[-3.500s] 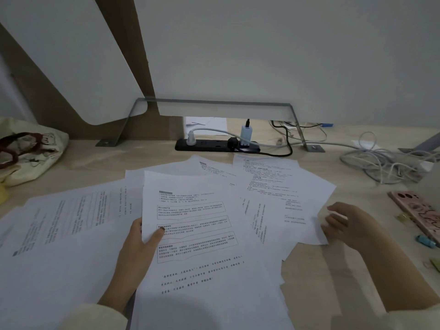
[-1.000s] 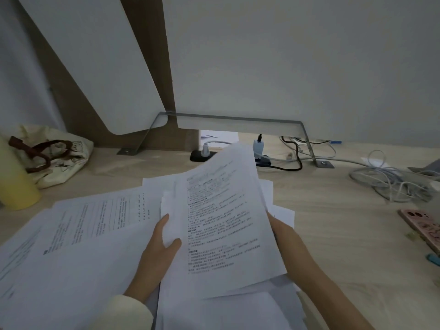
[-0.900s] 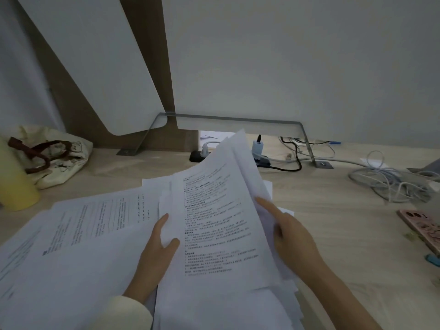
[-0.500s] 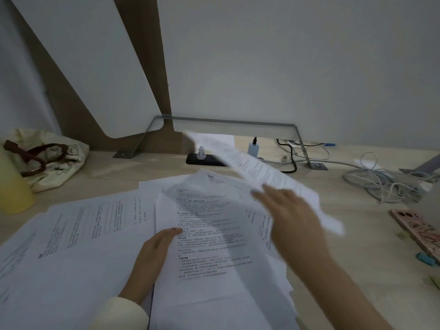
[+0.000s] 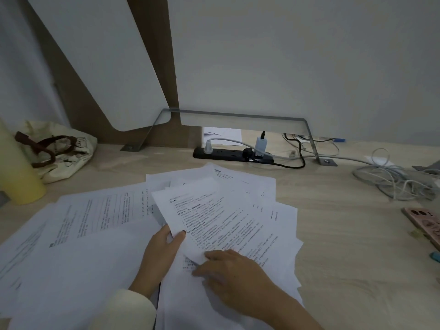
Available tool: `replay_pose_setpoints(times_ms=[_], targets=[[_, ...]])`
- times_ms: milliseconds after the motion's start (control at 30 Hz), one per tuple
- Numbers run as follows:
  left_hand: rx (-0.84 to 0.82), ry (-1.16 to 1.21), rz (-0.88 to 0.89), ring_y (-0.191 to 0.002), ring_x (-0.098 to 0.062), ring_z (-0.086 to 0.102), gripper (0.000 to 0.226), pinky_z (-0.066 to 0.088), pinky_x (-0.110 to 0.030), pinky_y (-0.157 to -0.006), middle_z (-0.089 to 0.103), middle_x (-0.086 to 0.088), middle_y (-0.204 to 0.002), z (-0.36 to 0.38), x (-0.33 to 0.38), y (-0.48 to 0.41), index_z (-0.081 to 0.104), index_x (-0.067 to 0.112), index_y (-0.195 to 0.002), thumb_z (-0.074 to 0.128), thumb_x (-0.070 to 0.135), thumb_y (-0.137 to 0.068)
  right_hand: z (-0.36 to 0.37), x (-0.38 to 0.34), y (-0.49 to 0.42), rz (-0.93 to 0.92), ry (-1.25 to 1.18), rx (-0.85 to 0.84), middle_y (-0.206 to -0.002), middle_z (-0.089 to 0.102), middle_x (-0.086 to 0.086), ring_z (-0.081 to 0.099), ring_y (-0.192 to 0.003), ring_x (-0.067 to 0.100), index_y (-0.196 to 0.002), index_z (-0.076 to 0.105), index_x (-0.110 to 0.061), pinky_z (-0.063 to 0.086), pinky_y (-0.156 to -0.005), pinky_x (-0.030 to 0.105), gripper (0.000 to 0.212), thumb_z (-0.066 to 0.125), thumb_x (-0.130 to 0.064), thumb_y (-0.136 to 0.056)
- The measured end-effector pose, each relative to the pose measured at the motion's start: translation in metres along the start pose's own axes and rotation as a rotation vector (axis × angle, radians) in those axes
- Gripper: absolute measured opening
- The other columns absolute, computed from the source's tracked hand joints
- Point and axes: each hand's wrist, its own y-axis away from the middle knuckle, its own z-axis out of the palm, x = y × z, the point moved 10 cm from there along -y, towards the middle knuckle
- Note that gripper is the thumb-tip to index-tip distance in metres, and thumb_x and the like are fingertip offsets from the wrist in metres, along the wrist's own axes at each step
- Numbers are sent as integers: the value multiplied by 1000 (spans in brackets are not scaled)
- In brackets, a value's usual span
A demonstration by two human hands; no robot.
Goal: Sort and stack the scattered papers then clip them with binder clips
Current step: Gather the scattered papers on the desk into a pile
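A fanned pile of several printed white sheets lies on the wooden desk in front of me. My left hand pinches the left edge of the top sheet, thumb on its printed face. Lower down, my right hand rests flat on the pile, fingertips on the top sheet's bottom corner. More loose sheets spread out to the left. Small binder clips, one yellowish and one blue, lie near the desk's right edge.
A black power strip with plugs sits at the back under a metal bracket. Tangled white cables lie back right, a pink phone at the right edge. A yellow bottle and a cloth bag stand at the left.
My right hand has laid the sheet it held in the air down onto the pile and now rests low on the stack. My left hand keeps its pinch on the pile's left edge.
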Motion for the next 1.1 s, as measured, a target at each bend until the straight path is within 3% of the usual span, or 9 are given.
replay_pose_setpoints(times_ms=[100, 200, 300, 400, 500, 700, 833, 933, 1100], targets=[[19, -12, 13, -103, -16, 58, 20, 43, -30, -88, 63, 5, -107, -1, -1, 1, 54, 31, -106, 52, 17, -91, -8, 17, 1, 60, -381, -4, -124, 61, -10, 54, -114, 7, -115, 63, -28, 41, -101, 22, 26, 51, -23, -93], [33, 37, 37, -101, -12, 58, 24, 46, -24, -81, 60, 15, -103, -2, 3, 5, 52, 33, -109, 51, 16, -92, -35, 64, 0, 222, -433, 187, -129, 57, -9, 51, -118, 6, -123, 55, -29, 38, -102, 21, 30, 51, -25, -94], [37, 86, 92, -98, -1, 56, 29, 43, -8, -69, 58, 21, -103, -2, 19, 13, 50, 28, -117, 50, 14, -92, -67, 108, 7, 403, -435, 364, -144, 42, -1, 39, -131, 15, -138, 37, -24, 32, -102, 28, 51, 55, -29, -90], [33, 121, 196, -105, -1, 58, 32, 48, -8, -74, 61, 19, -112, -6, 50, 21, 53, 28, -119, 53, 14, -90, -94, 131, 10, 481, -542, 449, -152, 30, 5, 32, -138, 21, -145, 22, -19, 29, -109, 38, 76, 64, -34, -84], [59, 147, 359, -108, 5, 57, 29, 45, -3, -81, 64, 26, -113, -15, 91, 32, 57, 34, -111, 59, 21, -85, -103, 138, 7, 472, -810, 366, -139, 50, 6, 54, -121, 24, -145, 25, -23, 40, -105, 44, 90, 68, -47, -69], [76, 243, 503, -103, -3, 63, 32, 54, -18, -82, 68, 20, -109, -28, 149, 43, 56, 36, -113, 59, 23, -84, -108, 95, 12, 248, -1085, 93, -107, 73, 3, 71, -95, 22, -113, 62, -18, 59, -74, 29, 37, 67, -27, -77], [113, 232, 680, -123, -5, 49, 61, 44, -26, -102, 51, 8, -134, -32, 196, 54, 34, 24, -136, 57, 13, -81, -147, 73, 17, 102, -1191, 283, -100, 75, 7, 72, -87, 24, -99, 69, -16, 60, -70, 31, 23, 68, -16, -76], [124, 278, 725, -124, 0, 46, 77, 45, -18, -95, 43, 4, -139, -37, 217, 49, 17, 15, -145, 61, 4, -81, -169, 66, 21, 17, -1231, 404, -99, 75, 5, 72, -87, 22, -97, 70, -15, 60, -72, 31, 23, 62, -16, -75], [108, 405, 555, -92, -2, 67, 42, 55, -18, -76, 73, 13, -96, -32, 207, 34, 61, 18, -110, 69, 22, -69, -171, 60, 23, -22, -1206, 445, -107, 73, 3, 70, -96, 22, -108, 66, -14, 58, -76, 30, 29, 63, -14, -79]])
